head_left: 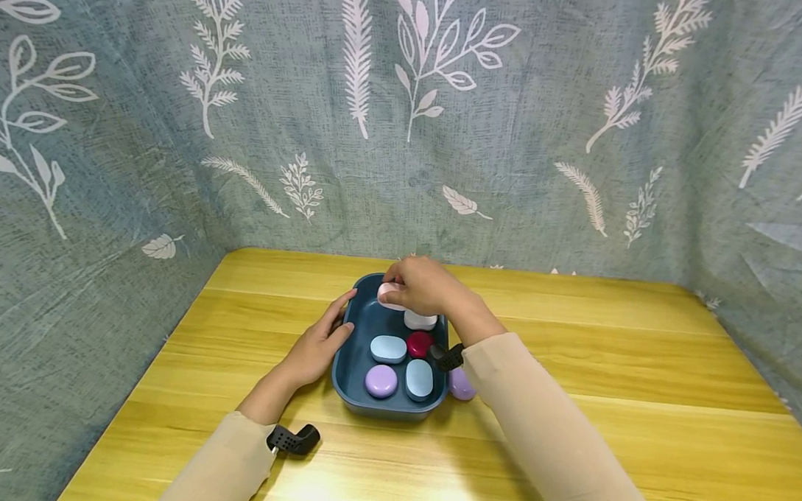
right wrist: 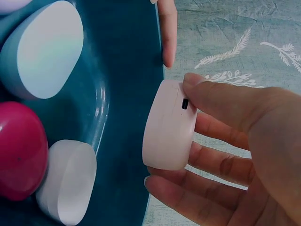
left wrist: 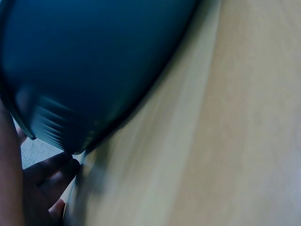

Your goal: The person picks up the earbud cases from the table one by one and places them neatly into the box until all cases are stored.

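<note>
A dark blue bin (head_left: 358,410) sits on the wooden table with several small rounded cases in it. My right hand (head_left: 423,285) reaches over its far end and holds a pale pink case (right wrist: 168,127) between thumb and fingertips. In the right wrist view, a small black port shows on the case's side. A white case (head_left: 420,320) stands in the bin just below this hand. Along the bin's left side, my left hand (head_left: 314,349) touches the rim with its fingertips and thumb, fingers fairly straight; its other fingers lie against the outer wall (left wrist: 103,56).
Nearer in the bin lie a dark red case (head_left: 420,344), two light blue cases (head_left: 388,349) and a purple one (head_left: 381,381). Another purple case (head_left: 462,385) sits outside, by the right wall, partly behind the sleeve. A patterned curtain (head_left: 385,170) hangs behind the table (head_left: 610,346).
</note>
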Demonstrator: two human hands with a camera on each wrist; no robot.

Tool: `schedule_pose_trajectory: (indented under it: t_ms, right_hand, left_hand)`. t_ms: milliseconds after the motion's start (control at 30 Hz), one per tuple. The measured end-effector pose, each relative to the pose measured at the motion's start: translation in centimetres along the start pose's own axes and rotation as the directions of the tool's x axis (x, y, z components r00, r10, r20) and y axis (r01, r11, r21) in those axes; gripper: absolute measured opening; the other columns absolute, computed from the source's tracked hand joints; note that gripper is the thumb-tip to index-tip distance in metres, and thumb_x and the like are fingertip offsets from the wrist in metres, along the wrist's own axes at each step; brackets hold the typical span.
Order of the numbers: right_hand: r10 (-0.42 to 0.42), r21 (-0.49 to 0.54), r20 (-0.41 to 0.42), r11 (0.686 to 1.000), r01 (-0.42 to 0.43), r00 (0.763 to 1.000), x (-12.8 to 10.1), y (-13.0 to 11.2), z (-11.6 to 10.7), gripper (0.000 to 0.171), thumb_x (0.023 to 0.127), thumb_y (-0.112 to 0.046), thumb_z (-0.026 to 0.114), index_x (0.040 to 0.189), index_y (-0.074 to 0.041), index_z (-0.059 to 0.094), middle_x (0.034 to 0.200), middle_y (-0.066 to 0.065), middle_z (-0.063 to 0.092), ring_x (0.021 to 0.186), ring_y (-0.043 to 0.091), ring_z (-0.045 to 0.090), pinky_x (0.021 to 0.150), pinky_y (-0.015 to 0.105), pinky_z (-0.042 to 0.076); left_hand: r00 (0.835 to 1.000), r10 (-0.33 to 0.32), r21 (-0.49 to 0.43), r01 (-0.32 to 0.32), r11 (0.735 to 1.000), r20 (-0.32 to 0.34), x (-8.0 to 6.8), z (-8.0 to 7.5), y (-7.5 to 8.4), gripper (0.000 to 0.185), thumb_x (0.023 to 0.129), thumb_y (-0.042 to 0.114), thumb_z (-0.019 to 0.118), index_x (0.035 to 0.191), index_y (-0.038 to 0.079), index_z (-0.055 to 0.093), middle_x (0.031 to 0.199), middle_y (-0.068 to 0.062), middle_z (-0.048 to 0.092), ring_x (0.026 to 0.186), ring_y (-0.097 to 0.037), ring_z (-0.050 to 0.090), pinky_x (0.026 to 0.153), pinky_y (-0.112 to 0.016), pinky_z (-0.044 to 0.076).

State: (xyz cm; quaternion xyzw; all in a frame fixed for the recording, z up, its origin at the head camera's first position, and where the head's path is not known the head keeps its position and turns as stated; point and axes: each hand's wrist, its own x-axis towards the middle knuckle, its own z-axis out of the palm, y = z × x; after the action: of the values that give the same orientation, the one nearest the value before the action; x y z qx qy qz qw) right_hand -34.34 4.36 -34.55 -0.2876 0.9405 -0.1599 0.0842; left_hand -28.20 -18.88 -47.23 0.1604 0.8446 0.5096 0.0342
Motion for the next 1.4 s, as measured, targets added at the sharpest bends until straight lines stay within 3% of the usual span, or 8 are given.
schedule_pose_trajectory:
  t_ms: [300, 667, 1000, 1400]
  right_hand:
    - [-0.016, -0.018, 0.007, 1.000, 0.016, 1.000, 0.3, -0.3, 0.5, 0.041, 0.100, -0.039, 0.069, 0.130, -0.012, 0.072, 0.103, 0.002, 0.075, 0.087, 0.016, 0.066, 0.087, 0.037, 0.057]
    - [-0.020, -0.050, 0.022, 0.999, 0.021, 1.000, 0.6, -0.5, 1.1, 0.040, 0.100, -0.040, 0.069, 0.131, -0.014, 0.073, 0.111, 0.002, 0.076, 0.094, 0.016, 0.070, 0.088, 0.037, 0.057]
    - [-0.034, -0.041, 0.036, 0.999, 0.035, 0.999, 0.9, -0.4, 1.6, 0.039, 0.100, -0.039, 0.069, 0.130, -0.014, 0.073, 0.105, 0.001, 0.076, 0.088, 0.014, 0.068, 0.084, 0.034, 0.057]
    - [-0.031, -0.025, 0.055, 0.999, 0.032, 0.998, 1.1, -0.2, 2.0, 0.038, 0.100, -0.038, 0.070, 0.129, -0.014, 0.073, 0.110, 0.001, 0.077, 0.093, 0.015, 0.069, 0.088, 0.035, 0.057]
  left_hand:
    - [1.000, -0.002, 0.005, 0.002, 1.000, -0.004, 0.0, 0.0, 0.0, 0.057, 0.111, 0.037, 0.044, 0.164, 0.045, 0.021, 0.163, -0.011, 0.043, 0.149, -0.035, 0.045, 0.120, -0.059, 0.038]
    - [1.000, -0.009, 0.009, 0.009, 1.000, -0.005, 0.0, 0.0, 0.1, 0.058, 0.112, 0.034, 0.044, 0.164, 0.043, 0.021, 0.164, -0.012, 0.041, 0.149, -0.035, 0.044, 0.121, -0.059, 0.037]
    - [1.000, 0.002, 0.001, -0.002, 1.000, -0.004, 0.1, 0.0, 0.0, 0.058, 0.112, 0.031, 0.044, 0.164, 0.043, 0.021, 0.165, -0.011, 0.040, 0.150, -0.035, 0.044, 0.121, -0.059, 0.037]
    - [1.000, 0.003, -0.015, -0.003, 1.000, 0.004, 0.1, 0.0, 0.0, 0.058, 0.112, 0.031, 0.044, 0.164, 0.044, 0.021, 0.165, -0.011, 0.040, 0.150, -0.035, 0.043, 0.121, -0.058, 0.037]
